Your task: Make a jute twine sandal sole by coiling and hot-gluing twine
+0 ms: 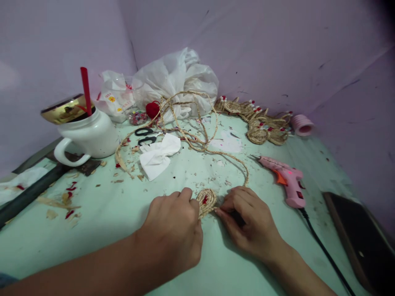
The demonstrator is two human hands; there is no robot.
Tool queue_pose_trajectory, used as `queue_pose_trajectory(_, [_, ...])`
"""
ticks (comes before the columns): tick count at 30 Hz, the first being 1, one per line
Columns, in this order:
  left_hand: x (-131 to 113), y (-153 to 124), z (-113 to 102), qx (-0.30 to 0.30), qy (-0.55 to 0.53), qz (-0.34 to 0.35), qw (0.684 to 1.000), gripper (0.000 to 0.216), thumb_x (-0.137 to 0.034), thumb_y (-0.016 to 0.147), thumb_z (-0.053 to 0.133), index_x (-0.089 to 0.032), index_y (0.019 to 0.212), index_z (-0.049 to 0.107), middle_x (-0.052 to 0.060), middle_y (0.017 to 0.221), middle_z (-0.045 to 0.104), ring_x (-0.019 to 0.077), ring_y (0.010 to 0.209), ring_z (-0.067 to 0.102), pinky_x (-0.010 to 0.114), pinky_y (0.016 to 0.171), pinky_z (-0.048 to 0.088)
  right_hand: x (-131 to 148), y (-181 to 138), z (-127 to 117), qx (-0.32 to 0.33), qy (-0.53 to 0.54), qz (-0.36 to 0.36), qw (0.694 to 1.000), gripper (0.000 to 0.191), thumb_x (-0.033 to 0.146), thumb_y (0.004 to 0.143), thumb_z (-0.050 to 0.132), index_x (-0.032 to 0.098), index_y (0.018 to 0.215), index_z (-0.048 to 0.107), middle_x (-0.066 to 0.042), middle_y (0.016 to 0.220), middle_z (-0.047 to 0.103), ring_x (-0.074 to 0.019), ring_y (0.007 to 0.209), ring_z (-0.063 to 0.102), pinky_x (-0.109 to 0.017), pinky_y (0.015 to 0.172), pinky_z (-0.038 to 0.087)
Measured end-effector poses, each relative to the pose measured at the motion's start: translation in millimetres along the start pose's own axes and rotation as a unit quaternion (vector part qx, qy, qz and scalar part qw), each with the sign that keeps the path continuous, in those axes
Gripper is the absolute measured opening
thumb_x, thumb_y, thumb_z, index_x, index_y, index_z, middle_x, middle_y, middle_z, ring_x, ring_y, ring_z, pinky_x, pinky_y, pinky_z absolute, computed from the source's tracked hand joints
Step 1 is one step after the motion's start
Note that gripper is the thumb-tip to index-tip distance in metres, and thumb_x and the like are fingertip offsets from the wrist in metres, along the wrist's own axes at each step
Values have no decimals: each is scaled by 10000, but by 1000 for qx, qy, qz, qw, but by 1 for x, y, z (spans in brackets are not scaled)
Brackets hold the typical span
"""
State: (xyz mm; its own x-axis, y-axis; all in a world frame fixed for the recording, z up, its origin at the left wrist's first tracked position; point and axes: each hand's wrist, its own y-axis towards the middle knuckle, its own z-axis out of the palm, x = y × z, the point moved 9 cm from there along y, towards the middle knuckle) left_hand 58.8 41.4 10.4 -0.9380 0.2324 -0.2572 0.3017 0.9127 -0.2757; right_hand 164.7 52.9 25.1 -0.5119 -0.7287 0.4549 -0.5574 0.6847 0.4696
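Between my hands is a small flat coil of braided straw cord (207, 200) with a red spot in its middle. My left hand (174, 230) is closed on the coil's left side, its fingertips mostly hidden behind the knuckles. On the other side, my right hand (247, 222) pinches the braided cord (243, 164) at the coil's right edge. From there the cord runs up past my right knuckles and back in loose loops across the table.
A pink glue gun (285, 176) lies at right, near a dark phone (361, 238). Finished straw pieces (265, 131) and a pink roll (302, 125) sit at the back. A white mug (89, 135), scissors (147, 140), crumpled tissue (159, 154) and plastic bag (175, 78) are further left.
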Motion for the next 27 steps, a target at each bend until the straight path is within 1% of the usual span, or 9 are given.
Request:
queue_pose_trajectory(4, [-1, -1, 1, -5, 2, -9, 1000, 145, -228, 750, 431, -174, 787, 560, 91, 877, 564, 251, 796, 576, 401, 681, 465, 1, 0, 0, 1, -4, -3, 1000, 126, 127, 796, 542, 194, 709, 480, -4, 611, 498, -158, 593, 447, -314, 602, 355])
queue_pose_trajectory(8, [-4, -1, 2, -11, 3, -2, 1000, 155, -218, 750, 422, -173, 811, 557, 97, 879, 559, 263, 809, 568, 424, 697, 463, 0, -1, 1, 2, -8, -2, 1000, 121, 134, 796, 539, 198, 707, 488, -1, 607, 503, -156, 592, 459, -322, 623, 373])
queue_pose_trajectory(14, [-3, -2, 0, -22, 0, -11, 1000, 217, -333, 792, 429, -176, 885, 547, 99, 888, 558, 274, 832, 573, 430, 719, 459, 1, 0, 0, -4, -9, -2, 1000, 128, 136, 800, 528, 201, 698, 488, 3, 596, 513, -151, 572, 469, -326, 638, 391])
queue_pose_trajectory(18, [-3, 1, -2, -27, -5, -21, 999, 212, -309, 796, 408, -171, 895, 535, 97, 864, 563, 278, 821, 586, 435, 712, 462, 3, 1, 0, -5, -9, -7, 1000, 130, 121, 793, 541, 200, 706, 486, 4, 593, 524, -146, 562, 473, -331, 650, 400])
queue_pose_trajectory(21, [-3, 5, -2, -27, 1, -20, 999, 226, -292, 777, 420, -165, 918, 541, 101, 866, 576, 267, 779, 591, 412, 672, 464, 3, 1, -1, -8, -12, -7, 1000, 133, 126, 798, 535, 203, 701, 485, 7, 589, 530, -144, 559, 480, -336, 666, 406])
queue_pose_trajectory(24, [-4, 8, -2, -39, 19, -16, 999, 217, -292, 751, 437, -165, 883, 555, 95, 840, 578, 250, 740, 586, 381, 634, 459, 3, 1, -1, -8, -15, -5, 1000, 132, 139, 798, 530, 208, 697, 481, 12, 587, 531, -141, 555, 482, -340, 682, 413])
queue_pose_trajectory(27, [-5, 10, -3, -66, 27, -13, 997, 171, -270, 721, 450, -173, 815, 554, 86, 804, 570, 248, 745, 573, 382, 650, 454, 4, 2, -1, -5, -16, -7, 1000, 125, 143, 793, 533, 208, 698, 482, 15, 583, 529, -142, 555, 486, -343, 693, 415])
